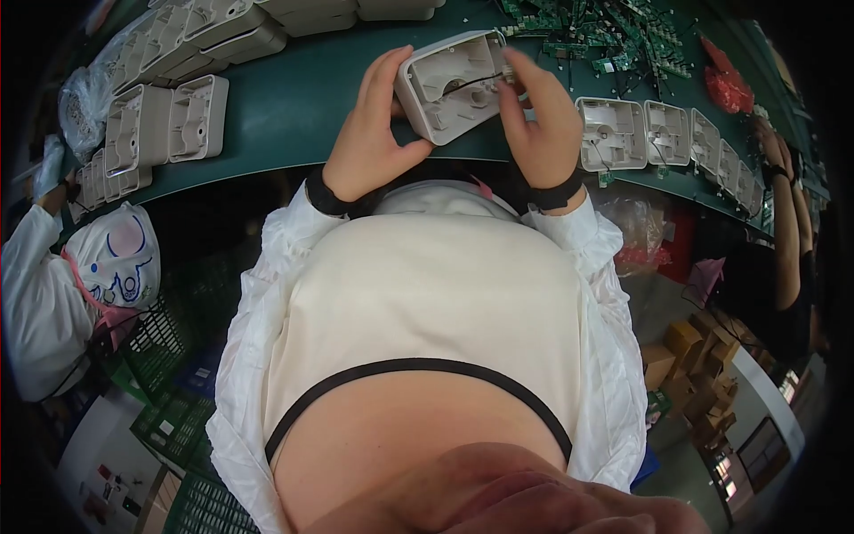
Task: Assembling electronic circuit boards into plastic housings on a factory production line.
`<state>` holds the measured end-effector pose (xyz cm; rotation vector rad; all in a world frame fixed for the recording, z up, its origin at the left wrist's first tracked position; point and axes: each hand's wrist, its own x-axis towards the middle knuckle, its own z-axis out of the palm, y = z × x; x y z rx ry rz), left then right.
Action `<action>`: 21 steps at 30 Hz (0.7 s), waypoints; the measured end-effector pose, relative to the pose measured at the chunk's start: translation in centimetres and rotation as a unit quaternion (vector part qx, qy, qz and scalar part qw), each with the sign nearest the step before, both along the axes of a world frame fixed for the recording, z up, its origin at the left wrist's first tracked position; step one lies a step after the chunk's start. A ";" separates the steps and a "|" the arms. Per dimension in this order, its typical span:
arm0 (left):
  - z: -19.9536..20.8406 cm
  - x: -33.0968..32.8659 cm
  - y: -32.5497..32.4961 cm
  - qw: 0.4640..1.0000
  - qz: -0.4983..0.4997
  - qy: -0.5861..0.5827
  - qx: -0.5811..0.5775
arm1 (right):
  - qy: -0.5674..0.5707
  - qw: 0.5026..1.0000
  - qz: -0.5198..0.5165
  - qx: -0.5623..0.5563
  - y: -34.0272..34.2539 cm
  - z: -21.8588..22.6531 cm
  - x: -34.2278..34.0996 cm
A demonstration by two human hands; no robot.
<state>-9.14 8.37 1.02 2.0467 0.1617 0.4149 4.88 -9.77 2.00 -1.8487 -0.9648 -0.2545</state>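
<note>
My left hand (369,133) grips the left side of an off-white plastic housing (434,73), with the thumb below its lower edge. The open hollow of the housing, with moulded posts and ribs, faces me, tilted up to the right. A thin black wire (473,84) runs across the hollow toward the right wall. There the thumb and forefinger of my right hand (547,125) pinch the wire's end, where a small light-coloured piece (508,73) shows. Its exact kind is too small and blurred to tell. Black bands circle both wrists.
Small green circuit boards (605,40) with wires lie heaped at the back right, beside a red bag (728,80). Housings with wires (612,133) line the table's right edge. Plain housings (197,120) stand at left. Co-workers sit on both sides; green crates (165,427) stand at lower left.
</note>
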 end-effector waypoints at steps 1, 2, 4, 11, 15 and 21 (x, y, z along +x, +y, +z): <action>0.1 0.0 0.1 1.000 -0.001 0.003 0.000 | -0.069 0.997 0.010 -0.031 -0.2 -0.2 0.7; 0.2 -0.1 0.2 1.000 0.000 0.004 0.000 | -0.136 0.989 0.021 -0.062 -0.3 -0.2 1.0; 0.5 -0.2 0.3 1.000 -0.001 0.022 -0.014 | -0.143 0.986 0.019 -0.082 -0.6 0.4 0.8; 0.9 -0.4 0.8 0.996 0.011 0.078 -0.035 | -0.218 0.963 0.085 -0.136 -1.3 3.0 1.4; 0.4 -0.4 0.9 0.997 0.013 0.075 -0.026 | -0.282 0.938 0.151 -0.132 -0.9 3.4 1.4; -0.4 -0.4 0.6 0.995 0.020 -0.021 0.099 | -0.107 0.961 0.231 -0.106 -0.5 1.5 0.1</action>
